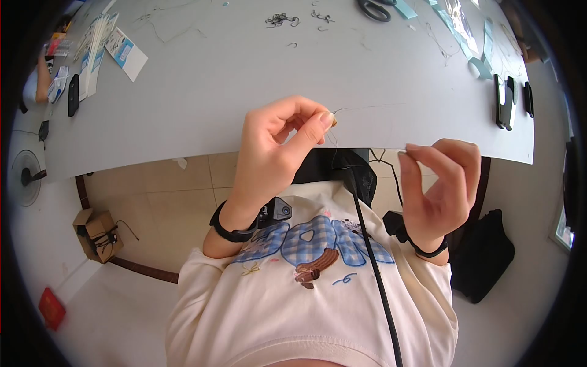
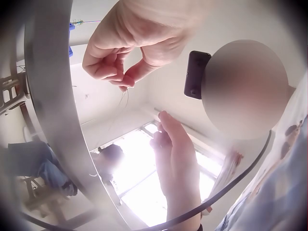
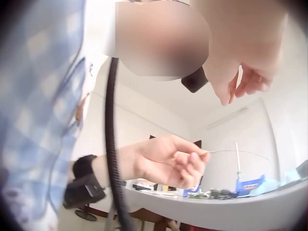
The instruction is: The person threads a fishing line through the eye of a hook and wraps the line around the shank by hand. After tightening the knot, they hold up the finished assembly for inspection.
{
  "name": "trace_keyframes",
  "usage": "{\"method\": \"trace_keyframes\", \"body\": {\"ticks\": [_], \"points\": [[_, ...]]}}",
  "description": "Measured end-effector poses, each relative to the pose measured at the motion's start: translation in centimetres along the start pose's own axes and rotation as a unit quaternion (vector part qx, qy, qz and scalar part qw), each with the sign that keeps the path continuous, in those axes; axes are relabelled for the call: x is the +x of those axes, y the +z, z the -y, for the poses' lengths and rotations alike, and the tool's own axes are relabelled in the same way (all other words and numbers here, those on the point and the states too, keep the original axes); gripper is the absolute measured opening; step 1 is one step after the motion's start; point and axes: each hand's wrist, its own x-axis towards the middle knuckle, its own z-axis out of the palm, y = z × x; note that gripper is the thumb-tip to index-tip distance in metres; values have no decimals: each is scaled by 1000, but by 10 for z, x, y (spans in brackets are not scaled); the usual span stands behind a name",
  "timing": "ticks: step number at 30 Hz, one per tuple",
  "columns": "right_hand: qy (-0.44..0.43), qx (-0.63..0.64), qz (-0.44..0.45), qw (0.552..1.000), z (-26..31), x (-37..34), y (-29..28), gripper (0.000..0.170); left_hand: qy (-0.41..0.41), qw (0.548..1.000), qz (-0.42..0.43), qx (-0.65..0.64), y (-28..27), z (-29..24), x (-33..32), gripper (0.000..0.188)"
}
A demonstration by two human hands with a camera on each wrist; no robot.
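My left hand [image 1: 269,150] pinches a thin line [image 1: 367,107] between thumb and forefinger, above the table's near edge. A small brownish thing [image 1: 334,121] shows at those fingertips, too small to identify. In the right wrist view the line [image 3: 236,151] sticks out in a shallow curve from the left hand [image 3: 166,161]. Fine loops of line also hang below the left fingertips. To the right, my right hand [image 1: 443,183] is raised apart from the left, thumb and forefinger tips close together. Whether anything lies between them cannot be made out.
Small dark hooks [image 1: 281,21] lie in a pile at the table's far side, with black scissors [image 1: 374,9] to their right. Cards [image 1: 126,54] are at the left, black items [image 1: 505,103] at the right. A black cable [image 1: 376,269] runs down over the shirt.
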Motion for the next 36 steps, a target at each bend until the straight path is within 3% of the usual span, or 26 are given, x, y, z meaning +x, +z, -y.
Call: {"method": "trace_keyframes", "body": {"ticks": [1,3,18,23,36], "points": [[-13,21,41,999,7,-2,6,28,-11,1000,-12,-21,1,-1,0,11],[45,90,94,990,13,-12,23,25,-6,1000,-12,-25,1,0,0,12],[97,66,54,992,16,-20,45,28,13,999,-38,-7,6,-4,-3,10],[90,117,48,988,15,-22,53,23,5,999,-36,-7,8,-3,-3,9],[148,148,85,974,9,-23,42,19,43,994,-15,99,4,2,-3,9]]}}
